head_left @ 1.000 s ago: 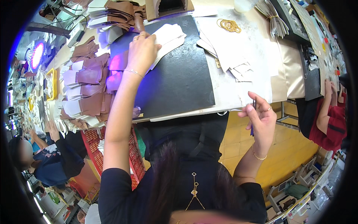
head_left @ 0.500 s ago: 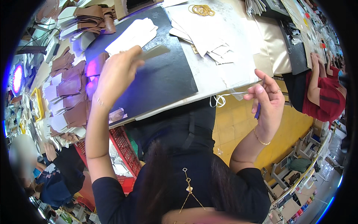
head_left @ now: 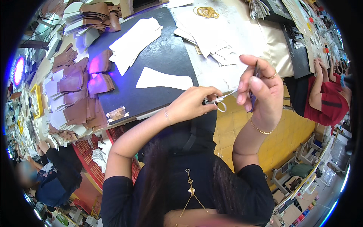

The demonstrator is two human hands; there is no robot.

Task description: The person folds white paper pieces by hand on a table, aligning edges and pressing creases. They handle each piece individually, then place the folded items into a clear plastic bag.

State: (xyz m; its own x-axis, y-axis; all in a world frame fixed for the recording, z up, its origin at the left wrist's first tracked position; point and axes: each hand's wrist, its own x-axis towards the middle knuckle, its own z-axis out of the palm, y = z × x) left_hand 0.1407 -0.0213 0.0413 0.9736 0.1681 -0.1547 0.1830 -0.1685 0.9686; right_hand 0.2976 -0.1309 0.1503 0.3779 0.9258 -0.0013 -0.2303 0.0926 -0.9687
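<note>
My left hand (head_left: 194, 101) is at the front edge of the table. Its thumb and fingers pinch one end of a narrow white strip (head_left: 222, 104), which curls in a loop, and a small dark piece shows at the fingertips. My right hand (head_left: 262, 89) is raised beside it, fingers bent around a slim dark tool (head_left: 255, 85) whose exact kind I cannot make out. The strip runs toward the right fingertips. Behind my left hand, a single white cut piece (head_left: 163, 79) lies on the black board (head_left: 124, 87). A fanned stack of white pieces (head_left: 137, 41) lies farther back.
Stacks of brown and white pieces (head_left: 73, 90) crowd the left side. At the back right are more white sheets (head_left: 200, 34) and yellow rubber bands (head_left: 206, 12). A red crate (head_left: 89, 157) stands below the table at left. Co-workers sit at both sides.
My left hand has come down and right from over the black board to the strip. The piece it held now lies on the board. My right hand has shifted slightly left.
</note>
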